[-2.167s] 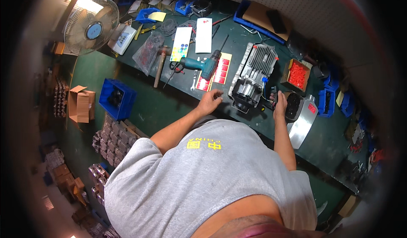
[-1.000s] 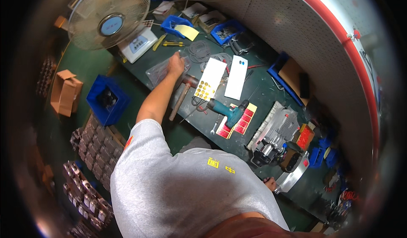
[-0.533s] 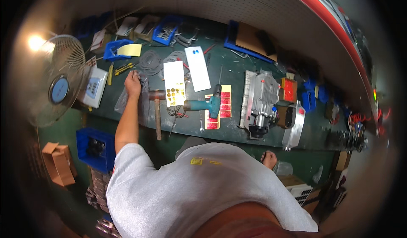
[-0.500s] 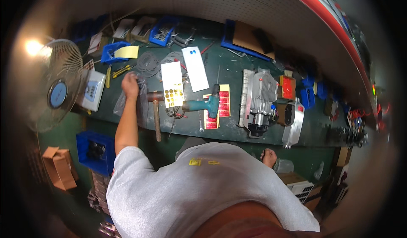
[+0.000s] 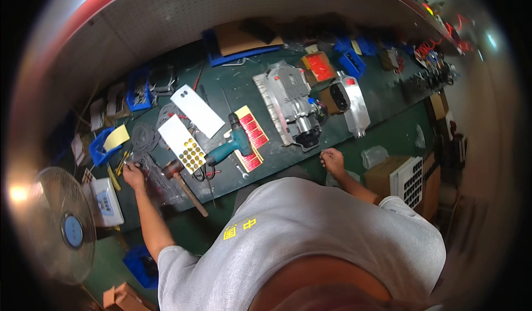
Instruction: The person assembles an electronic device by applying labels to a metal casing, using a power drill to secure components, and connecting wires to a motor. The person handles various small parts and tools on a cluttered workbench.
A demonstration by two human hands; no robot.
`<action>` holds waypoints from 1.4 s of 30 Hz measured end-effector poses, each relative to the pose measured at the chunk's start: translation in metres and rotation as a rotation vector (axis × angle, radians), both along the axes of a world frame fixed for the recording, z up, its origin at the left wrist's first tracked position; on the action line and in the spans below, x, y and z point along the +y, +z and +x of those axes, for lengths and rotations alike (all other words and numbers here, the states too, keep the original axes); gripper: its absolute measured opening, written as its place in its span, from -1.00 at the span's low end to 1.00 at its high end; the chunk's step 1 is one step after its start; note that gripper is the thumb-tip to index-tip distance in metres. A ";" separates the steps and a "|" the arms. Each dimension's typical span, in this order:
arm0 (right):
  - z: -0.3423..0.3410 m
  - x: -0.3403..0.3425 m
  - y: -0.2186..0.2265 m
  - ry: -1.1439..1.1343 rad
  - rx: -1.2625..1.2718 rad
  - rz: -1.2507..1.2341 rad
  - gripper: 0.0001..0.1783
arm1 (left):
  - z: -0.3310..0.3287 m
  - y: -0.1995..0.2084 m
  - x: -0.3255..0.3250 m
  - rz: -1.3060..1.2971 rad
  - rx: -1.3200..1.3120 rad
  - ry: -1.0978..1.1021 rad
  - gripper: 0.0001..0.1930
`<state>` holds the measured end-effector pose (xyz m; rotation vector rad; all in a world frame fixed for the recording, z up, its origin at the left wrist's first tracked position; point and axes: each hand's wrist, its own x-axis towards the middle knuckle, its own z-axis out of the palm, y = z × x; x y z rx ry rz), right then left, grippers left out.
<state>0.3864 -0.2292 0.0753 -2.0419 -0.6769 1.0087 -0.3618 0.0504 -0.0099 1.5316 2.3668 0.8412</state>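
Note:
My left hand (image 5: 133, 176) is closed at the left part of the bench, beside a clear plastic bag (image 5: 158, 181); what its fingers hold, if anything, I cannot make out. Just right of the bag lies a hammer (image 5: 190, 192) with a wooden handle. My right hand (image 5: 332, 160) is curled at the bench's front edge, below a silver metal housing (image 5: 288, 98) with a motor-like part; anything in it is too small to name. Between the hands lie a teal cordless drill (image 5: 228, 145), red-and-yellow label sheets (image 5: 252, 128) and a white sheet with round gold stickers (image 5: 176, 139).
A fan (image 5: 72, 230) stands at the left, by a white box (image 5: 105, 200). Blue bins (image 5: 138, 89) line the back. A silver metal cover (image 5: 354, 109) lies right of the housing. A cardboard box (image 5: 382, 172) stands below the bench at right.
The view has turned and shifted toward the right, so the bench appears tilted. My right hand has come up to the bench's front edge near the housing. My left hand stays beside the bag.

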 end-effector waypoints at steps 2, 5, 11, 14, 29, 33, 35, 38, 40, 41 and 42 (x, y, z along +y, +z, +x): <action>0.001 -0.006 -0.008 0.043 -0.002 -0.021 -0.87 | -0.012 -0.006 0.004 0.176 -0.166 0.121 -0.76; 0.005 -0.012 -0.018 0.062 0.051 -0.011 -0.88 | -0.043 -0.023 -0.002 0.237 -0.354 0.200 -0.76; 0.009 -0.051 -0.031 0.074 -0.044 -0.106 -0.86 | 0.003 0.008 -0.002 0.446 -0.703 0.351 -0.75; 0.010 -0.046 -0.034 0.116 -0.019 -0.162 -0.86 | -0.001 0.010 -0.012 0.556 -0.785 0.292 -0.73; 0.003 -0.010 -0.030 0.102 0.074 -0.191 -0.86 | -0.035 -0.046 -0.022 0.109 -0.300 0.162 -0.63; 0.008 -0.022 -0.043 0.055 0.200 -0.143 -0.89 | -0.021 -0.003 -0.021 -0.009 0.278 -0.013 -0.73; 0.010 -0.028 -0.053 0.064 0.215 -0.177 -0.92 | -0.008 0.018 -0.010 -0.108 0.009 0.168 -0.71; 0.003 -0.035 -0.038 0.153 0.127 -0.160 -0.90 | -0.003 0.041 -0.004 0.075 -0.154 0.425 -0.70; 0.005 -0.038 -0.036 0.216 0.112 -0.162 -0.89 | 0.001 0.032 -0.021 0.153 -0.246 0.313 -0.72; 0.012 -0.038 -0.038 0.244 0.107 -0.188 -0.88 | 0.006 0.034 -0.024 0.045 -0.820 0.437 -0.72; 0.016 -0.038 -0.043 0.267 0.103 -0.214 -0.88 | 0.008 0.038 -0.028 0.092 -0.846 0.476 -0.72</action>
